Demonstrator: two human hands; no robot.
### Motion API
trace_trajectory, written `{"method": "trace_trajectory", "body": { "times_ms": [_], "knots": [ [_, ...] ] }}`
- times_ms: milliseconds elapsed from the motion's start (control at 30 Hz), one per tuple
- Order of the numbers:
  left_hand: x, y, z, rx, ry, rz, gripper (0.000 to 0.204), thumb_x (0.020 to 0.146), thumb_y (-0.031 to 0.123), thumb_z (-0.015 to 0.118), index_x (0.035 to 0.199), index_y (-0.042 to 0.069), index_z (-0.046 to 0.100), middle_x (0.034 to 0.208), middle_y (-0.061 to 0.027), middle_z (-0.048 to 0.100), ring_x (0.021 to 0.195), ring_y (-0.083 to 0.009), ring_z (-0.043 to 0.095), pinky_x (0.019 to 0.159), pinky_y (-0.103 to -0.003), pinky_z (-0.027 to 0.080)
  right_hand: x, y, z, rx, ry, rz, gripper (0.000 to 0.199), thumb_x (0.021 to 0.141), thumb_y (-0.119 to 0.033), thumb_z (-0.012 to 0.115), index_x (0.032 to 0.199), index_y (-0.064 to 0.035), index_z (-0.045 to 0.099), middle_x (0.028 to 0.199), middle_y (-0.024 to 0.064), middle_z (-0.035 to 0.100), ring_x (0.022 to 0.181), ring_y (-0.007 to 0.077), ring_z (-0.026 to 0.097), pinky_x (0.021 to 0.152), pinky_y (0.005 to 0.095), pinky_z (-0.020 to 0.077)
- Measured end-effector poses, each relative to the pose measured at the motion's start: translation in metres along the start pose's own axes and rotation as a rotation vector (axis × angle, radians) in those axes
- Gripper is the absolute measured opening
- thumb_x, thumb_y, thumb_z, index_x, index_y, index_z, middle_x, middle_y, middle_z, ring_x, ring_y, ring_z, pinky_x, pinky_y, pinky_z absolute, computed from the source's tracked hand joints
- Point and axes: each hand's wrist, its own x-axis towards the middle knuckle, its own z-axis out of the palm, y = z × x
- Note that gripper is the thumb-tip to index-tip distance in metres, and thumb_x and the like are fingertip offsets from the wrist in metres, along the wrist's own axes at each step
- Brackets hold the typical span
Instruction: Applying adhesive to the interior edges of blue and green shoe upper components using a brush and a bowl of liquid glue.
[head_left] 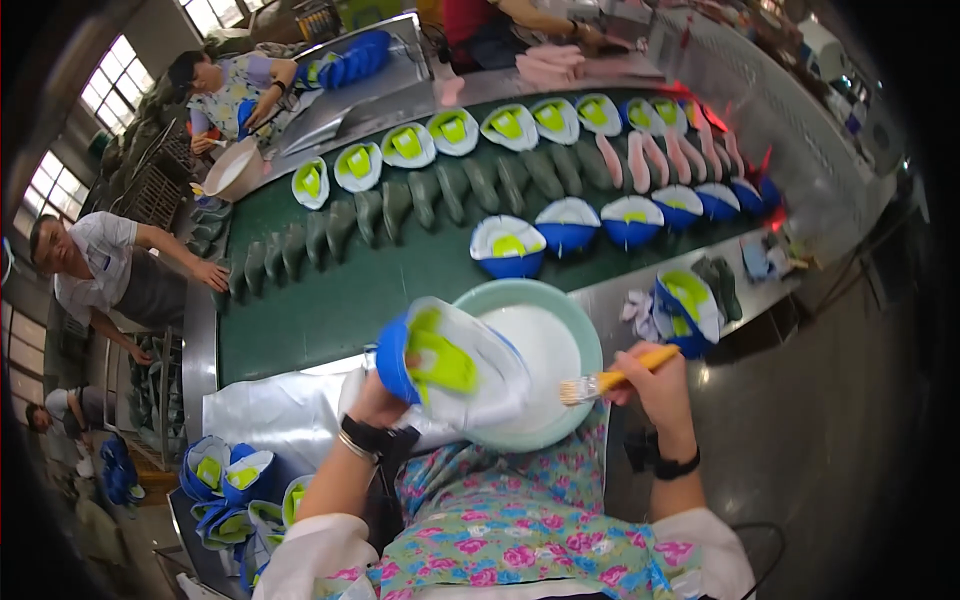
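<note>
My left hand (374,402) grips a blue shoe upper (398,358) with a white lining and a lime-green piece inside, tilted beside and partly over a pale green basin (592,345). White liquid (545,340) fills much of the basin. My right hand (655,390) is closed round the yellow handle of a flat paintbrush (610,381). Its bristles hang over the basin's right side, apart from the upper. The fingers of my left hand are partly hidden behind the upper.
Beyond the basin, a green conveyor belt (300,335) carries rows of similar uppers (508,245), dark foot-shaped lasts (395,208) and pink ones (640,162). More uppers are piled on a tray (228,480) at lower left. Other people work across the belt and at its left end.
</note>
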Motion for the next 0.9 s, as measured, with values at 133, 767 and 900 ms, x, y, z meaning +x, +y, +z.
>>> {"method": "trace_trajectory", "body": {
  "times_ms": [133, 767, 900],
  "knots": [
    [0.09, 0.044, -0.078, 0.146, 0.15, 0.238, 0.029, 0.101, 0.017, 0.041, 0.126, 0.006, 0.05, 0.116, -0.0107, 0.063, 0.103, -0.0231, 0.062, 0.088, -0.041, 0.052, 0.01, 0.004, -0.002, 0.078, 0.18, -0.062, 0.018, 0.091, -0.009, 0.061, 0.079, 0.0043, 0.059, 0.069, 0.014, 0.066, 0.05, 0.0142, 0.062, 0.045, 0.0222, 0.0495],
    [-0.051, 0.111, -0.184, 0.24, 0.489, 0.471, 0.032, 0.091, 0.023, 0.06, 0.117, 0.005, 0.061, 0.107, -0.0071, 0.067, 0.098, -0.0175, 0.064, 0.085, -0.034, 0.052, 0.032, -0.022, 0.105, -0.267, 0.228, -0.412, 0.038, 0.097, -0.028, 0.052, 0.078, 0.0036, 0.058, 0.072, 0.0128, 0.061, 0.058, 0.0171, 0.053, 0.053, 0.0259, 0.0426],
    [-0.203, 0.109, -0.271, 1.279, 1.348, 0.619, 0.042, 0.081, 0.029, 0.067, 0.113, 0.001, 0.063, 0.102, -0.0184, 0.067, 0.094, -0.0342, 0.063, 0.084, -0.042, 0.049, 0.028, -0.012, 0.111, -0.204, 0.12, -0.373, 0.036, 0.098, -0.028, 0.051, 0.078, 0.002, 0.057, 0.075, 0.0103, 0.06, 0.059, 0.0133, 0.05, 0.052, 0.0248, 0.0393]
  ]
}}
